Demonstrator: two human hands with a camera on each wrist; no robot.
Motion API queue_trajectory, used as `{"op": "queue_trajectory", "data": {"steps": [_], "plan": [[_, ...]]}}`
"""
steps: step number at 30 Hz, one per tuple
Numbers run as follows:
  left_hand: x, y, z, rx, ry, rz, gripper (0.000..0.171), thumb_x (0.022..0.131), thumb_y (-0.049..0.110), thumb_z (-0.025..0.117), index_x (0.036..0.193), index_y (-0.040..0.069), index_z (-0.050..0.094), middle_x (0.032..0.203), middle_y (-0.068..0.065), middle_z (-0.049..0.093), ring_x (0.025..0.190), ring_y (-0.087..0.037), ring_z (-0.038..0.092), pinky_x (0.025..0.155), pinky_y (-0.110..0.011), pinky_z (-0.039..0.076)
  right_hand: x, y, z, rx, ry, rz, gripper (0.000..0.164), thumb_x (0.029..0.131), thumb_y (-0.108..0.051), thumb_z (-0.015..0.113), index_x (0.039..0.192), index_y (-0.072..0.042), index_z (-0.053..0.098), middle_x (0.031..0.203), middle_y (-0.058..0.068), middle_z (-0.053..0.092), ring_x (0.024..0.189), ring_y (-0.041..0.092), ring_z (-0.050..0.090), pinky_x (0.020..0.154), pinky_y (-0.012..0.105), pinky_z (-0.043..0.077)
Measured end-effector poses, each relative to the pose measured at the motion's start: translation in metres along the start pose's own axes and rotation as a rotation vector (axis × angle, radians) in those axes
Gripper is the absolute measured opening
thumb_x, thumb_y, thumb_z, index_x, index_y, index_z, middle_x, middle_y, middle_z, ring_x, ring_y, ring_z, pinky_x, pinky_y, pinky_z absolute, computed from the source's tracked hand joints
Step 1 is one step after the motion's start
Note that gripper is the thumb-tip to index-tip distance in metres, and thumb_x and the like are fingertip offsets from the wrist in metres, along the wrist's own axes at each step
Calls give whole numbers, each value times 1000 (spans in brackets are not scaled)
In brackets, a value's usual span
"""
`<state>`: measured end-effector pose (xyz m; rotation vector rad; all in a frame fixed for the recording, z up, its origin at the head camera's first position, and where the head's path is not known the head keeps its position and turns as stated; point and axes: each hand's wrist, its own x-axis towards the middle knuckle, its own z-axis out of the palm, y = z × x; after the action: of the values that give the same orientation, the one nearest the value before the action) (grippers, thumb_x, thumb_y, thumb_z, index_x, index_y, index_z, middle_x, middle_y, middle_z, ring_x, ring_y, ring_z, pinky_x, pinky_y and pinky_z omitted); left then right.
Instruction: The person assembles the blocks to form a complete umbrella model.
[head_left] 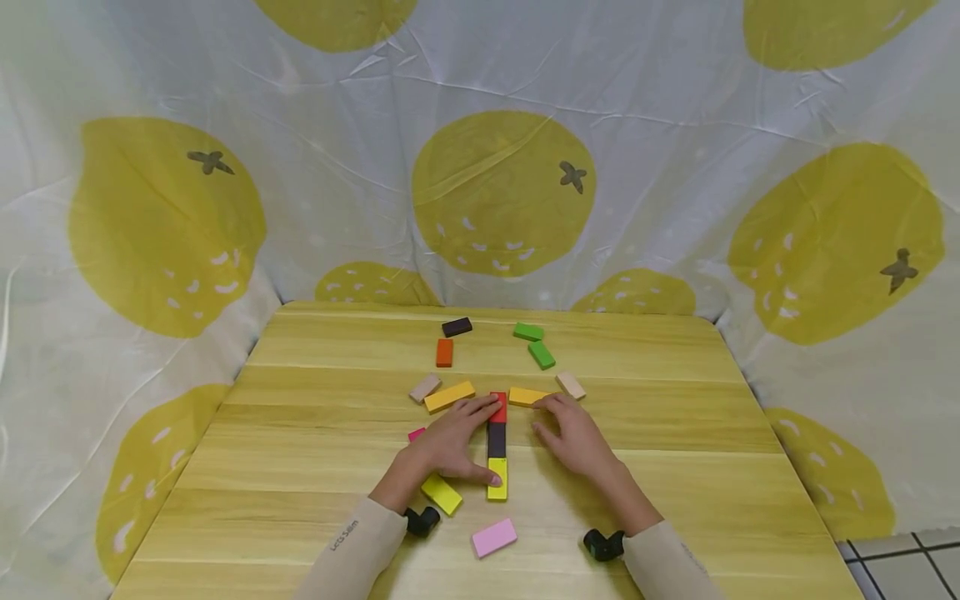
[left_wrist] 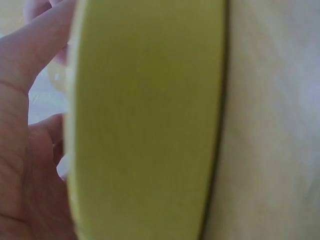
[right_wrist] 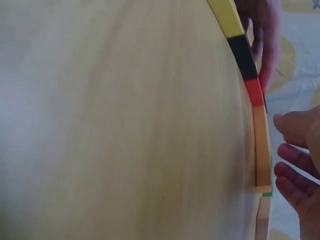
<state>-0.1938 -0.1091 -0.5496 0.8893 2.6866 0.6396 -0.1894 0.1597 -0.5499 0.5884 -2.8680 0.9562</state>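
My left hand (head_left: pixel 450 442) reaches over a straight row of blocks in the middle of the table. Its fingertips lie on the red block (head_left: pixel 500 412), and its thumb rests on the yellow block (head_left: pixel 497 492) at the near end. Between these two sits a black block (head_left: pixel 497 440). My right hand (head_left: pixel 576 435) is just right of the row, fingers loosely bent and thumb apart, with fingertips at the right end of an orange-yellow block (head_left: pixel 525 397). In the right wrist view that block (right_wrist: pixel 262 150) stands beyond the red one.
Another orange-yellow block (head_left: pixel 450 397) slants left of the row, beside a pale wooden block (head_left: pixel 425 388). A second pale block (head_left: pixel 571 385) lies right. Farther back are dark (head_left: pixel 457 327), orange-red (head_left: pixel 445 352) and two green blocks (head_left: pixel 541 355). Nearer lie yellow (head_left: pixel 442 495) and pink (head_left: pixel 495 538) blocks.
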Motion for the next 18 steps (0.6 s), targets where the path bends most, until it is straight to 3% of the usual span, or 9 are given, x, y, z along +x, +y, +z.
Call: {"op": "queue_trajectory", "data": {"steps": [7,14,18], "plan": [[3,4,-4,7,-1,8,121,69,79,77,165,24,28,172,8,23,155,-29,28,120,-52,39,20,7,0,-76,-11,-36,30,97,-20,74,124,-9,70,130,6,63,125,26,57,112,47,48],[3,4,-2,25,-15,-6,122,68,81,76,165,24,28,172,8,24,154,-30,30,120,-51,39,31,13,6,-143,-46,-62,23,98,-15,71,121,-11,72,127,5,67,123,26,61,120,49,41],[3,3,-2,17,-7,-9,122,67,80,77,164,25,29,171,8,25,153,-29,31,119,-51,39,39,16,7,-159,-41,-64,23,99,-10,68,122,-10,71,127,6,70,123,27,62,113,46,47]]}}
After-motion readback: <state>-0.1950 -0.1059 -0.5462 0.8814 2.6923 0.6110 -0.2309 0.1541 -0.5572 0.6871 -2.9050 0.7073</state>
